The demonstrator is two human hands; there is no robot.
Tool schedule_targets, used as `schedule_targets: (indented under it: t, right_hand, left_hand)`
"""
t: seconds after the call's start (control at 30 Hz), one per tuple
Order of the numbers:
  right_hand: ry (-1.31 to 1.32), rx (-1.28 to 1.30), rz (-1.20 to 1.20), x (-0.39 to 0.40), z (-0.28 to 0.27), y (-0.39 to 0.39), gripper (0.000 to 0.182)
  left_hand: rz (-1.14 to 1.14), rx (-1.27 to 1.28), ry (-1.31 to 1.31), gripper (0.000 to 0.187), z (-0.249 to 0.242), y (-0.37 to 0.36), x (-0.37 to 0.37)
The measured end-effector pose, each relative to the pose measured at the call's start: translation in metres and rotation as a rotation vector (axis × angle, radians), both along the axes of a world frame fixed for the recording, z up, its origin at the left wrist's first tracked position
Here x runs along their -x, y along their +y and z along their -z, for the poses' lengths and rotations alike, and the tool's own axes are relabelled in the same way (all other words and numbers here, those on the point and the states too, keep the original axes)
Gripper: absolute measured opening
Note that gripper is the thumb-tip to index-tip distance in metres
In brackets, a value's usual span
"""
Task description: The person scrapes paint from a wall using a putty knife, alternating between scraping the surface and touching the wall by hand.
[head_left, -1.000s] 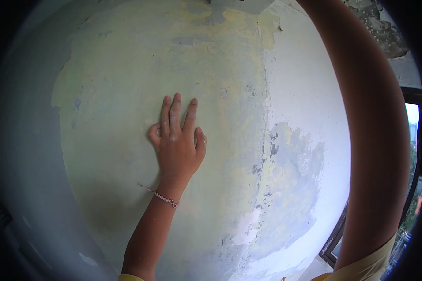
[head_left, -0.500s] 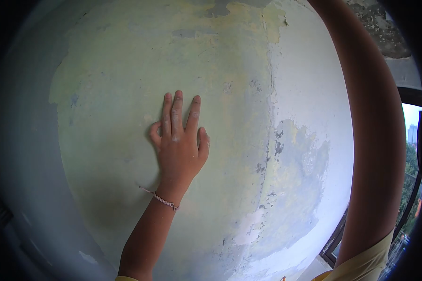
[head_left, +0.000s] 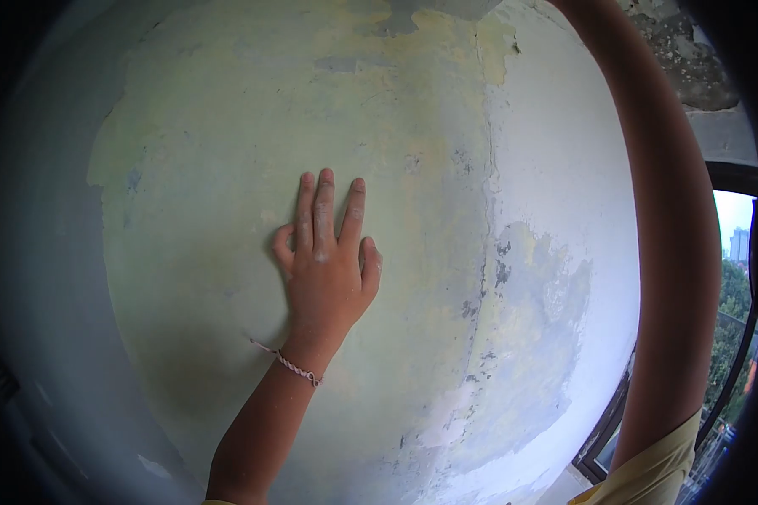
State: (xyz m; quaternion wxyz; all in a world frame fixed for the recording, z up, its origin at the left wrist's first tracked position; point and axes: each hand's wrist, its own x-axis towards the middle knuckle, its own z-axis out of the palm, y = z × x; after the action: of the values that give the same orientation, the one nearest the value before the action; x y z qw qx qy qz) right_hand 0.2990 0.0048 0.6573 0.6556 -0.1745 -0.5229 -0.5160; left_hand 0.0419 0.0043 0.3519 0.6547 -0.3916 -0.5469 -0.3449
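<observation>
My left hand (head_left: pixel 327 269) rests on the wall (head_left: pixel 210 160), fingers stretched upward and apart, with nothing in it. Whitish dust marks its knuckles and fingers. A braided cord bracelet (head_left: pixel 299 369) circles the wrist. Around the hand the wall surface is patchy, pale green and grey, with worn coating. My right arm (head_left: pixel 678 278) reaches up along the right side, its sleeve (head_left: pixel 653 467) yellowish. The right hand lies beyond the top edge, so what it holds or touches is hidden.
A vertical crack (head_left: pixel 485 252) with flaked patches runs down the wall right of my left hand. White coating (head_left: pixel 556 126) covers the wall farther right. At the right edge is a dark-framed window (head_left: pixel 733 295) with trees and buildings outside. Rough, bare material (head_left: pixel 691 63) shows at the upper right.
The wall and left hand sit slightly lower in view, as the camera has tilted a little. My left hand keeps its place on the wall. The right arm has shifted slightly.
</observation>
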Motion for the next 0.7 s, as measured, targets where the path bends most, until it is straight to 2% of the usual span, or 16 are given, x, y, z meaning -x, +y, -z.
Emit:
schedule_targets:
  t: [0.03,0.07,0.17,0.23,0.4,0.47,0.57,0.7]
  right_hand:
    - [-0.008,0.058,-0.074,0.013,-0.002,0.020,0.014]
    - [-0.055,0.165,-0.026,0.024,0.001,0.035,0.013]
    - [-0.005,0.039,-0.030,0.040,-0.007,0.044,0.011]
    - [-0.022,-0.018,0.085,0.045,-0.008,0.039,0.010]
    - [-0.044,0.093,0.056,0.038,0.008,0.027,0.010]
    - [-0.031,0.026,0.055,0.034,0.014,0.031,0.012]
    - [-0.007,0.065,0.083,0.030,0.022,0.031,0.014]
    - [0.039,0.024,0.132,0.031,0.062,0.019,0.016]
  left_hand:
    - [0.004,0.004,-0.006,0.067,0.000,0.000,0.000]
    - [0.001,0.006,-0.001,0.067,0.001,-0.001,0.000]
    - [0.004,-0.002,-0.006,0.067,0.000,-0.002,0.003]
    - [0.011,0.009,0.006,0.067,0.001,-0.002,0.004]
    - [0.011,-0.005,0.007,0.063,-0.001,-0.002,0.003]
    - [-0.002,-0.025,0.010,0.060,0.000,-0.001,0.003]
    - [-0.009,-0.026,0.014,0.060,0.000,0.000,0.003]
    - [-0.006,-0.012,0.014,0.063,0.001,-0.001,0.005]
